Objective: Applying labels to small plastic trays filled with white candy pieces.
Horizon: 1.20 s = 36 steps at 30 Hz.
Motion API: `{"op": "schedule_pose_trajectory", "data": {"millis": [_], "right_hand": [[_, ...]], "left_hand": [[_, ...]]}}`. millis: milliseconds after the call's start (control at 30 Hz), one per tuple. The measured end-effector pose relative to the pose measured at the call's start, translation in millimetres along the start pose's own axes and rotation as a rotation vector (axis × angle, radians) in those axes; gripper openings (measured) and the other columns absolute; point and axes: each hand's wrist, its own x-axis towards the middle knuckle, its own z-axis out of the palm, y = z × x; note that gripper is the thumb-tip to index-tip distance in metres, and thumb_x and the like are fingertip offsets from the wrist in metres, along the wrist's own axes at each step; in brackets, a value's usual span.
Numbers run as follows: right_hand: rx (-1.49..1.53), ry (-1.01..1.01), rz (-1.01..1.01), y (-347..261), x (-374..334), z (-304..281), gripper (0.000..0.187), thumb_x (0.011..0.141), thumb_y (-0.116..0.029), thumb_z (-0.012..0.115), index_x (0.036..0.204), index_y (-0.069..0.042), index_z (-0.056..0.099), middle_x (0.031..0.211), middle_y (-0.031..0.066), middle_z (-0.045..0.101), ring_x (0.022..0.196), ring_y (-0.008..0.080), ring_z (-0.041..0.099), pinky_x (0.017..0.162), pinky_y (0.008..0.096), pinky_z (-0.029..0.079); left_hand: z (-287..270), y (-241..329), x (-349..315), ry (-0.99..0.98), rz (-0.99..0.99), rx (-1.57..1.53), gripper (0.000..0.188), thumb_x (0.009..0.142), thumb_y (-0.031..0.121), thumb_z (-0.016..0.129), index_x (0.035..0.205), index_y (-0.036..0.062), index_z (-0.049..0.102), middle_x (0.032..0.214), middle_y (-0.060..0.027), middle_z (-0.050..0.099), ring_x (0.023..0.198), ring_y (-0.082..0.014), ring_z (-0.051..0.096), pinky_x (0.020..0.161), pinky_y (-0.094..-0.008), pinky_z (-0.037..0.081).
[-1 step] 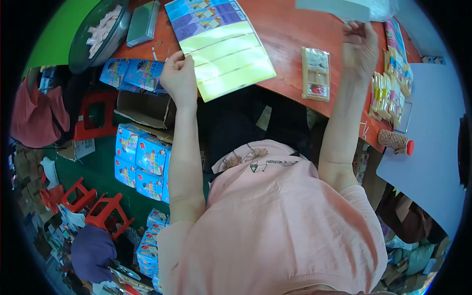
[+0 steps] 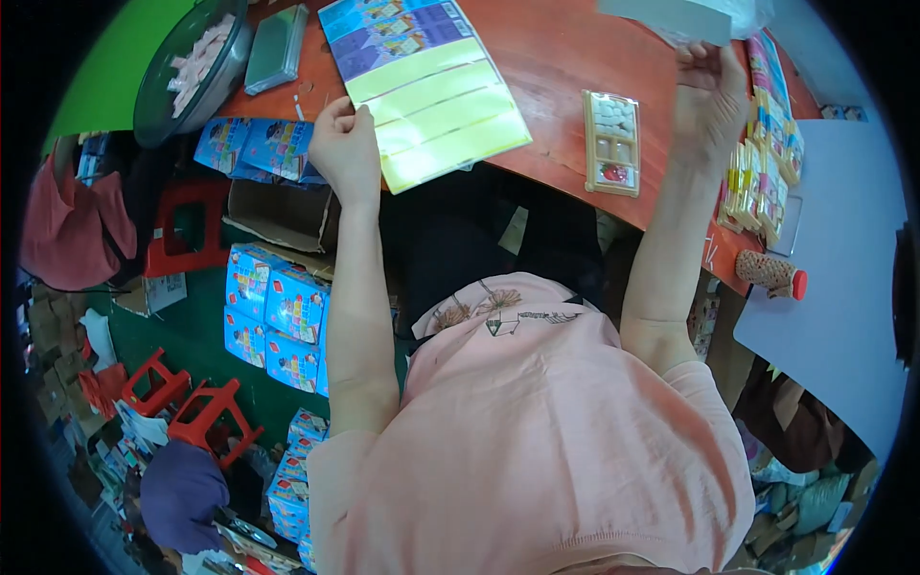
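My left hand (image 2: 345, 149) pinches the left edge of a printed sheet (image 2: 446, 115). The sheet is blue and purple at its far end and plain yellow in bands toward me, its near corner sticking out past the table edge. At the far right my right hand (image 2: 711, 86) is closed, its fingertips at the near edge of a pale blank strip (image 2: 676, 21) that is cut off by the top of the view. Between my arms lies a small cream compartment tray (image 2: 611, 144) with whitish pieces and a red one inside.
The red table (image 2: 565, 48) carries a dark bowl (image 2: 153, 96) of pink pieces and a stack of clear-topped flat cases (image 2: 276, 53). At right are stacked packs (image 2: 752, 187) and a red-lidded jar (image 2: 767, 275). Blue boxes (image 2: 273, 316) and red stools (image 2: 216, 422) stand left below.
My right hand has shifted slightly right, and the pale strip has moved right with it. My left hand and the printed sheet have moved slightly left and away from me.
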Motion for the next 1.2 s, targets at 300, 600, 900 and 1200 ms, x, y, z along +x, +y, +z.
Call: {"op": "schedule_pose_trajectory", "data": {"millis": [300, 600, 900, 1200], "right_hand": [[-1.270, -0.555, -0.895, -2.0, -118.2, 76.0, 0.023, 0.077, -0.004, 0.074, 0.097, -0.003, 0.063, 0.096, 0.0075, 0.064, 0.086, 0.0256, 0.062, 0.077, 0.0366, 0.049], [-1.312, -0.330, -0.711, -7.7, -123.3, 19.4, 0.037, 0.084, -0.010, 0.073, 0.119, -0.009, 0.063, 0.126, 0.0115, 0.055, 0.113, 0.0233, 0.054, 0.098, 0.0388, 0.042], [-0.639, -0.159, 0.253, -49.5, -107.3, -12.8, 0.041, 0.096, -0.011, 0.063, 0.134, -0.005, 0.049, 0.099, 0.0046, 0.065, 0.085, 0.0087, 0.062, 0.074, 0.0222, 0.051], [-0.947, -0.169, 0.113, -41.2, -91.7, -94.4, 0.034, 0.095, -0.014, 0.066, 0.127, -0.006, 0.058, 0.093, 0.0013, 0.065, 0.086, 0.0057, 0.060, 0.072, 0.0208, 0.047]], "left_hand": [[22.6, 119.7, -97.7, -0.510, 0.007, -0.484, 0.031, 0.097, 0.018, 0.065, 0.120, -0.0035, 0.065, 0.116, -0.0058, 0.067, 0.098, -0.0101, 0.061, 0.090, -0.0249, 0.047], [18.7, 108.4, -99.2, -0.521, -0.258, -0.662, 0.030, 0.103, 0.026, 0.054, 0.108, -0.0012, 0.066, 0.095, -0.0099, 0.070, 0.078, -0.0180, 0.065, 0.076, -0.0319, 0.051], [58.4, 80.8, -111.6, -0.646, -0.414, -0.604, 0.021, 0.098, 0.019, 0.062, 0.102, -0.0003, 0.068, 0.092, -0.0074, 0.069, 0.075, -0.0139, 0.062, 0.069, -0.0283, 0.049], [129.7, 52.3, -113.4, -0.593, -0.433, -0.409, 0.051, 0.083, 0.001, 0.075, 0.127, -0.0105, 0.051, 0.080, -0.0092, 0.063, 0.055, -0.0104, 0.053, 0.049, -0.0227, 0.042]]}}
